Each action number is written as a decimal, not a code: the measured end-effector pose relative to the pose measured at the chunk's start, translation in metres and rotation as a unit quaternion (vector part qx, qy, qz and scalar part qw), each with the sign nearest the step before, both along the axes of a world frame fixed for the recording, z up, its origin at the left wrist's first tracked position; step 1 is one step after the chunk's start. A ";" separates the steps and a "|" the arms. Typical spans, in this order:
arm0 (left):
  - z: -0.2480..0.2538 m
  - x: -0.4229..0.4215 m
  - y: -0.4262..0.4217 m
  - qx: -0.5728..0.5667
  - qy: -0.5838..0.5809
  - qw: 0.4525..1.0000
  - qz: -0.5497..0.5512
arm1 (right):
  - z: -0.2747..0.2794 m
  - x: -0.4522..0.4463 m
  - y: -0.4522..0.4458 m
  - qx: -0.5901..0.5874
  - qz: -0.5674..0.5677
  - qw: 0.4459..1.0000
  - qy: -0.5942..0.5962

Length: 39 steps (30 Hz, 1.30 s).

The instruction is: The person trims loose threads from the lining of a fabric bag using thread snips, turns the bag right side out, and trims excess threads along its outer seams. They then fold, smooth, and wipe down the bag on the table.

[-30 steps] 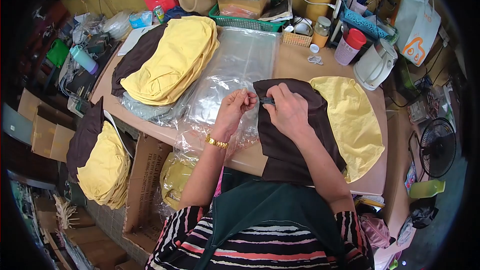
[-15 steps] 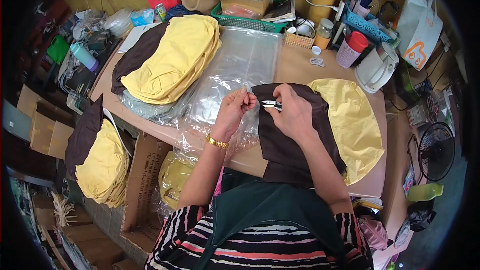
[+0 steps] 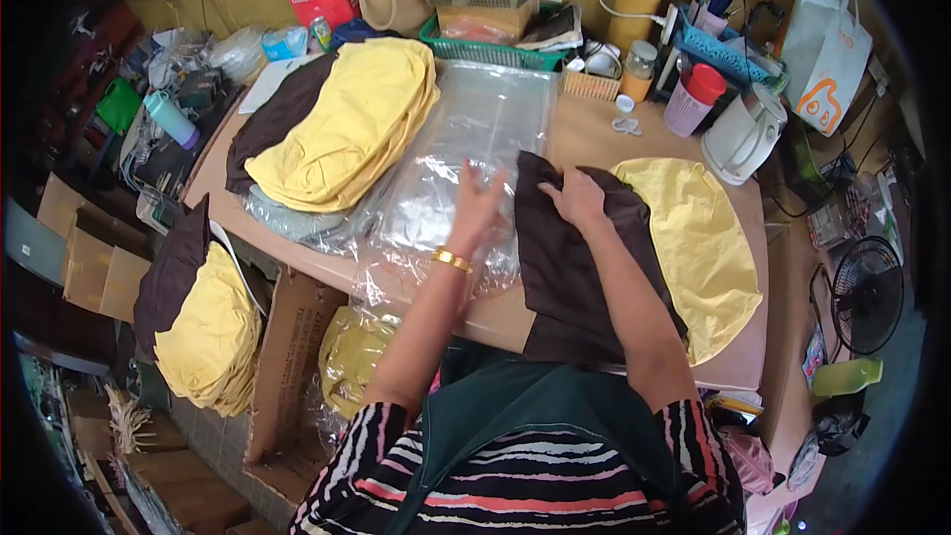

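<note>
Centrally, the dark brown panel [image 3: 594, 272] of a two-tone cloth piece is touched by the right hand [image 3: 577, 200], placed near its upper edge; whether fabric is pinched, or anything is enclosed in the palm, cannot be told. The left hand [image 3: 478, 206], blurred, is held with fingers spread apart above clear plastic bags [image 3: 495, 114], just beside the panel's left edge; no object can be made out in it. A gold-coloured band [image 3: 453, 259] is worn on the left wrist. The cloth piece is laid flat at the front right of the table [image 3: 589, 129], its yellow panel [image 3: 698, 253] turned outward to the right. To the left of the bags, similar brown-and-yellow pieces are stacked [image 3: 347, 134]. Farther out, the table's rear is occupied by a green basket [image 3: 495, 56], a lidded jar [image 3: 639, 69] and a white electric kettle [image 3: 743, 144]; a cardboard carton [image 3: 282, 367] is seen below the front edge.
</note>
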<state>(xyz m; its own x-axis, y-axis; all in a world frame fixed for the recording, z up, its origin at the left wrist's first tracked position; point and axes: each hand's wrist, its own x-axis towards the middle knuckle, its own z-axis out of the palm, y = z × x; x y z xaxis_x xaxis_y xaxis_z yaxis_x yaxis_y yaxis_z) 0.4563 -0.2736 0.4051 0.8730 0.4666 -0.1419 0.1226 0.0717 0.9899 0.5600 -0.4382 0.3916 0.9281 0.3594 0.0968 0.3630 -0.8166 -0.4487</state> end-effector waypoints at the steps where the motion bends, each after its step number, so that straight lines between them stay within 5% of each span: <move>1: -0.021 0.007 -0.004 0.193 -0.040 0.980 -0.011 | 0.002 0.005 -0.001 0.004 -0.001 1.000 -0.008; 2: -0.044 0.014 -0.006 0.377 -0.078 0.923 -0.017 | 0.004 0.008 -0.003 0.107 -0.019 0.993 -0.048; 5: 0.002 -0.011 0.005 0.223 -0.047 0.960 -0.164 | 0.025 0.017 -0.032 0.340 -0.048 0.932 -0.119; 8: 0.010 -0.033 0.034 0.235 -0.088 0.968 0.022 | 0.065 0.003 -0.062 0.559 -0.017 0.828 -0.031; 9: 0.039 -0.048 0.048 0.320 0.060 0.945 0.013 | 0.082 -0.007 -0.066 0.543 -0.009 0.838 -0.051; 11: 0.044 -0.057 0.059 0.606 -0.096 0.776 0.144 | 0.092 -0.017 -0.072 0.536 -0.004 0.843 -0.050; 12: 0.050 -0.055 0.055 0.605 -0.096 0.777 0.143 | 0.094 -0.022 -0.074 0.529 0.004 0.847 -0.042; 14: 0.068 -0.049 0.038 0.570 -0.181 0.785 0.159 | 0.099 -0.031 -0.072 0.541 0.005 0.840 -0.037; 17: 0.095 -0.038 -0.015 0.400 -0.250 0.881 0.028 | 0.105 -0.041 -0.068 0.554 0.016 0.832 -0.040; 19: 0.102 -0.029 -0.038 0.295 -0.249 0.922 -0.017 | 0.104 -0.043 -0.068 0.554 0.026 0.831 -0.047; 21: 0.104 -0.018 -0.043 0.256 -0.114 0.935 -0.219 | 0.100 -0.042 -0.072 0.523 0.024 0.850 -0.065; 24: 0.098 -0.024 -0.043 0.248 -0.193 0.935 -0.166 | 0.102 -0.042 -0.078 0.517 0.011 0.850 -0.098; 29: 0.085 -0.036 -0.026 0.260 -0.150 0.935 -0.186 | 0.102 -0.042 -0.086 0.533 0.002 0.842 -0.090; 31: 0.079 -0.037 -0.022 0.073 -0.141 0.966 -0.203 | 0.101 -0.041 -0.084 0.531 0.005 0.842 -0.091; 32: 0.082 -0.039 -0.022 0.075 -0.140 0.966 -0.203 | 0.100 -0.041 -0.081 0.536 0.007 0.841 -0.079; 34: 0.089 -0.042 -0.025 -0.252 -0.120 0.925 -0.259 | 0.101 -0.043 -0.077 0.541 0.009 0.838 -0.066; 38: 0.077 -0.041 -0.023 -0.387 -0.161 0.857 -0.299 | 0.129 -0.071 -0.065 0.401 -0.045 0.912 -0.076; 39: 0.076 -0.041 -0.023 -0.398 -0.165 0.851 -0.299 | 0.132 -0.078 -0.063 0.345 -0.026 0.923 -0.166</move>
